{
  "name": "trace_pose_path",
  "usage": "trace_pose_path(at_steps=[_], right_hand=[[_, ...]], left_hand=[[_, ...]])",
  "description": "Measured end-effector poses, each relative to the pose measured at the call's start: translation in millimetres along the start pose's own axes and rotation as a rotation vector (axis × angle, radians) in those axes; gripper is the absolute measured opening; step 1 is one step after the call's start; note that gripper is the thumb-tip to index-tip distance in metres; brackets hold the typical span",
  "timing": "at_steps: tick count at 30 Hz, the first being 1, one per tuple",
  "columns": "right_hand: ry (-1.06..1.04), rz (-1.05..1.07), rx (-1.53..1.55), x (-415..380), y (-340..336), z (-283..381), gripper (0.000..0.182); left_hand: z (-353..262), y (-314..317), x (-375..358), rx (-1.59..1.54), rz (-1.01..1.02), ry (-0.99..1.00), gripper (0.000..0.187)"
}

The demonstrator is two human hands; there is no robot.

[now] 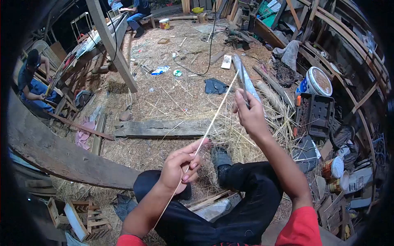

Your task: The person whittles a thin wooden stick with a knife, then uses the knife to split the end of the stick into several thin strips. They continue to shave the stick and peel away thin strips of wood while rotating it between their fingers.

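Observation:
A long, thin pale bamboo strip (213, 121) runs diagonally across the view, from above my lap up to its far tip near the blade. My left hand (180, 166) is closed around its lower part, with the thumb along it and the fingers curled. In my right hand (249, 112), raised to the right of the strip, is a knife (242, 78) with its narrow dark blade pointing up and away. The strip's upper end overlaps the blade in this view. The knife's handle is mostly hidden by my fingers.
A wooden beam (164, 128) lies across the shavings-covered ground ahead. At right stand a white bucket (318, 82) and an open tool case (318, 117). A curved plank (69, 153) crosses on the left. One person (35, 84) sits at left, others work at the back.

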State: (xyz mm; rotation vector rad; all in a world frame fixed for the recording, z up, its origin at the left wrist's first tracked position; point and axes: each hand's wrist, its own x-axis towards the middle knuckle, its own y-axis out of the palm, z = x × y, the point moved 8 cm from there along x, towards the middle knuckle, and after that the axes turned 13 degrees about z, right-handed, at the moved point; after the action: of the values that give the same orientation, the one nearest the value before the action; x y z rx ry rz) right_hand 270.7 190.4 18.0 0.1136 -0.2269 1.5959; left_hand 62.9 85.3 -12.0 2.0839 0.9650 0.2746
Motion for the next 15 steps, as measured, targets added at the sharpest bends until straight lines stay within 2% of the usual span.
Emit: trace_pose_path(at_steps=[4,6,7,9,13,15], right_hand=[[-0.266,0.341,-0.328,-39.6,52.6,33.9,0.048],[-0.516,0.528,-0.594,-64.9,86.0,46.4,0.058],[-0.535,0.584,-0.641,-70.9,95.3,45.5,0.063],[-0.563,0.692,-0.74,-80.8,109.0,43.5,0.071],[-0.534,0.668,-0.975,-81.3,107.8,54.0,0.073],[-0.525,0.616,-1.025,-78.3,102.4,56.1,0.07]], left_hand=[[-17.2,-5.9,0.6,-0.13,-0.003,0.094,0.055],[-21.2,-4.3,2.0,-0.178,0.061,0.124,0.054],[-19.5,-8.9,1.1,-0.195,0.006,0.124,0.053],[-21.6,-0.5,-0.1,-0.23,0.053,0.133,0.053],[-21.3,5.9,-3.5,-0.315,0.149,0.136,0.054],[-21.4,5.8,-6.2,-0.254,0.101,0.098,0.057]])
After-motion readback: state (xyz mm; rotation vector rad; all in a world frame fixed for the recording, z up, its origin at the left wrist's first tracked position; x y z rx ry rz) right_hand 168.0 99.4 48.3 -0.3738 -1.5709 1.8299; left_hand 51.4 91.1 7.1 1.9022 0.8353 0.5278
